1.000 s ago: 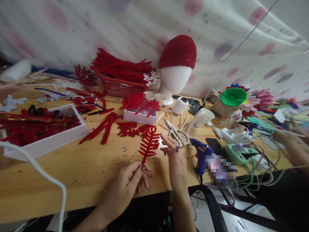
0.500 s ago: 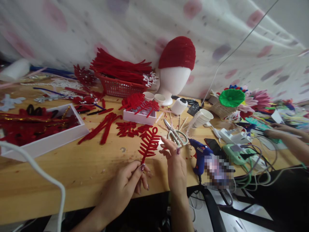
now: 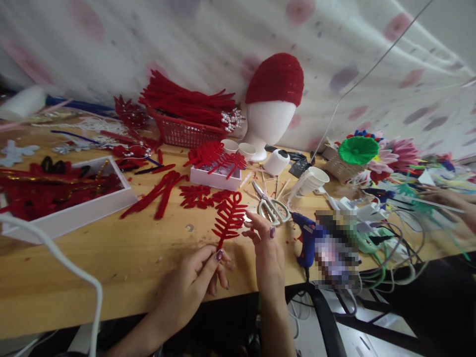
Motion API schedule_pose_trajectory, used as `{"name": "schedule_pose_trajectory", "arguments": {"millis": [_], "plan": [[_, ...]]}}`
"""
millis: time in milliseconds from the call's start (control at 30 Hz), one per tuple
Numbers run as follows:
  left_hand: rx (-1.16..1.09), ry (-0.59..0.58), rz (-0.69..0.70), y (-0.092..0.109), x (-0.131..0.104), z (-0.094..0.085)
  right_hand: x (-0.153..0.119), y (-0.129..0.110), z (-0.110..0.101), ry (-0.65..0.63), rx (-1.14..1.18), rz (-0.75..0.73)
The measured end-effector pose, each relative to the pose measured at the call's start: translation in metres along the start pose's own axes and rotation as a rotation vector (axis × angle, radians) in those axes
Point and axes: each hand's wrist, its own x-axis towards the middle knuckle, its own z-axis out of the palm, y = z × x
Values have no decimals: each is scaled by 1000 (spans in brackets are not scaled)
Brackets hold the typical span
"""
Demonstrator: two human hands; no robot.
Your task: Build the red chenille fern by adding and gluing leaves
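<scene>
Upright in front of me is a red chenille-stem leaf sprig (image 3: pixel 228 220), with thin side leaflets and a small loop at its tip. My left hand (image 3: pixel 199 272) is closed, pinching the base of its stem between thumb and fingertips. Just right of the sprig, my right hand (image 3: pixel 266 248) has its fingers bent and apart, their tips close to the right-hand leaflets; I cannot tell whether they touch. Beyond the sprig lie red fuzzy leaf pieces (image 3: pixel 195 196). A pair of scissors (image 3: pixel 267 207) and a blue glue gun (image 3: pixel 308 235) rest beyond and right of my right hand.
Behind stand a red basket (image 3: pixel 191 133) of red chenille stems and a foam head (image 3: pixel 269 121) in a red cap. White boxes (image 3: pixel 80 210) hold red pieces. Paper cups (image 3: pixel 312 179), cables and a power strip (image 3: pixel 359 210) crowd the right, near another person's hand (image 3: pixel 455 201).
My right hand has shifted slightly left, nearer the sprig. My left hand keeps its pinch on the stem. At the far right, the other person's hands have moved.
</scene>
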Motion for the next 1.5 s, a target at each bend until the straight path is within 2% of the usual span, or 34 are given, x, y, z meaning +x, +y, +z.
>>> {"name": "schedule_pose_trajectory", "arguments": {"millis": [267,933,1100,1267,1433,1500], "plan": [[-5,-1,0,-2,0,-1,0,-1,1,-2,-42,-18],[3,3,6,-3,-1,0,-2,1,0,-13,18,-8],[-13,3,-1,-3,0,1,-4,3,0,33,16,-28],[-26,-4,4,-3,0,0,-8,5,0,-22,12,-36],[-52,2,-5,-3,0,1,-10,6,-1,35,36,-72],[-47,-2,-6,-2,0,1,-11,7,-2,18,23,-77]]}}
